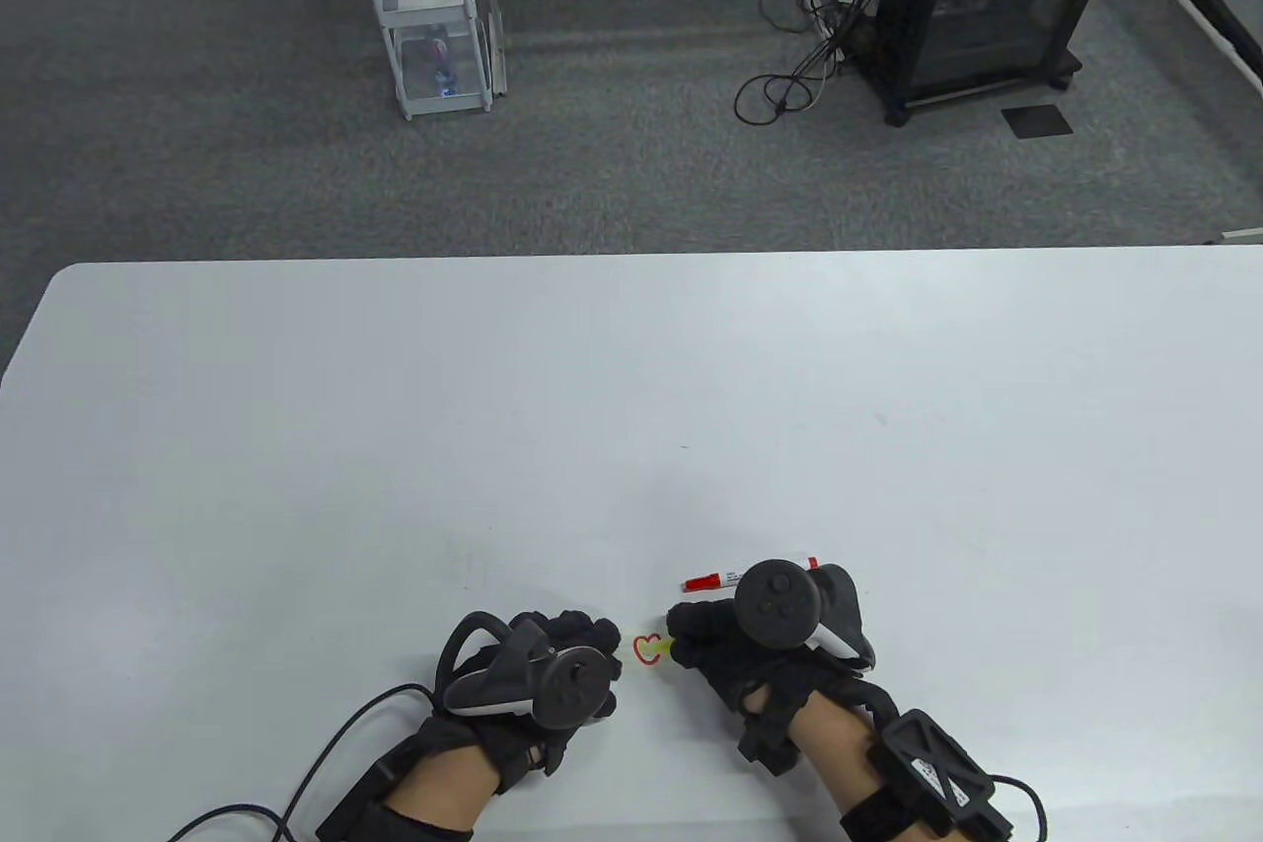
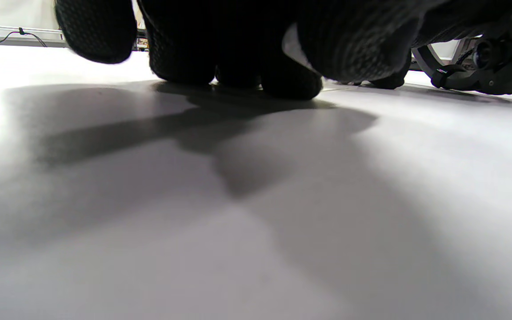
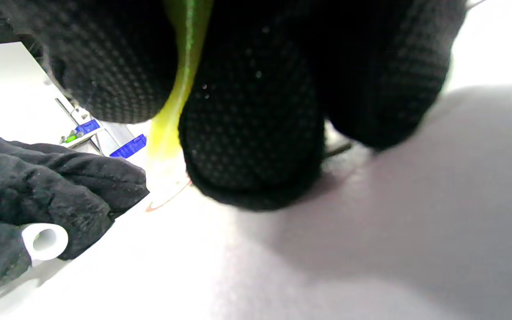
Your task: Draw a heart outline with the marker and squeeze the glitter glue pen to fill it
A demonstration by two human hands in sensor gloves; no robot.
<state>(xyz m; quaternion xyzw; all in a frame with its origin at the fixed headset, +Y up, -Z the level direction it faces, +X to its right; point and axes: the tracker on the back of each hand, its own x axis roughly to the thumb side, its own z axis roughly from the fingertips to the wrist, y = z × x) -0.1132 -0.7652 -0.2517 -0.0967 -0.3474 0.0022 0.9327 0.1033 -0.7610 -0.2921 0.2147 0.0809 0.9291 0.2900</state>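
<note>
On the white bench (image 1: pixel 296 447), the left hand (image 1: pixel 538 674) rests near the front edge, its gloved fingers curled down onto the surface. In the right wrist view a small white cap (image 3: pixel 45 241) sits pinched in those curled fingers, its hollow end showing. In the left wrist view the fingertips (image 2: pixel 289 82) touch the bench and cast a long shadow toward the camera.

Just right of that hand lies the heart outline (image 1: pixel 648 650), drawn small and red on the bench, between the two hands. A yellow-green glitter glue pen (image 1: pixel 677 649) points at it from the right, its pale tip at the heart's right side. Close up, the pen's translucent nozzle (image 3: pixel 166 173) comes down to the red line.

The right hand (image 1: pixel 750 650) grips the pen, with fingers (image 3: pixel 251 133) wrapped round its barrel on both sides.

Behind that hand, the red marker (image 1: pixel 725 578) lies flat on the bench with its red cap pointing left; its far end is hidden by the tracker.
</note>
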